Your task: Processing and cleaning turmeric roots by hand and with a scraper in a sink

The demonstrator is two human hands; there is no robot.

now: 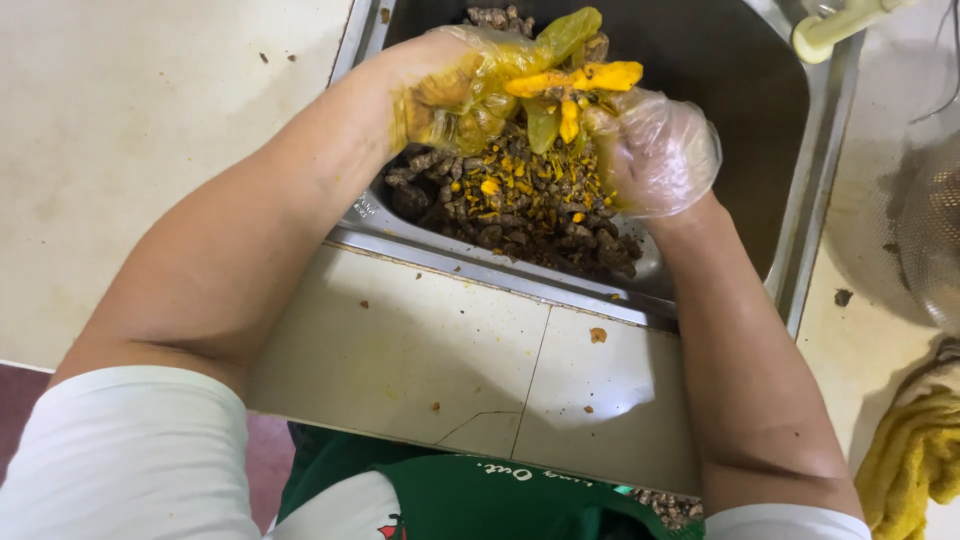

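Both my hands wear thin clear plastic gloves stained yellow and work over a steel sink [800, 190]. My left hand [455, 90] grips a bright yellow-orange root piece [575, 80], which looks like peeled turmeric. My right hand [655, 150] is closed against the same piece from the right; what it holds besides is hidden by the glove. Below the hands, a heap of brown peelings [510, 205] flecked with yellow bits lies in the sink.
A cream tiled counter [450, 350] runs along the sink's near edge, with a few scraps on it. A pale tap spout [840, 25] sticks in at top right. A metal mesh strainer [935, 235] and a yellow cloth [915, 460] lie to the right.
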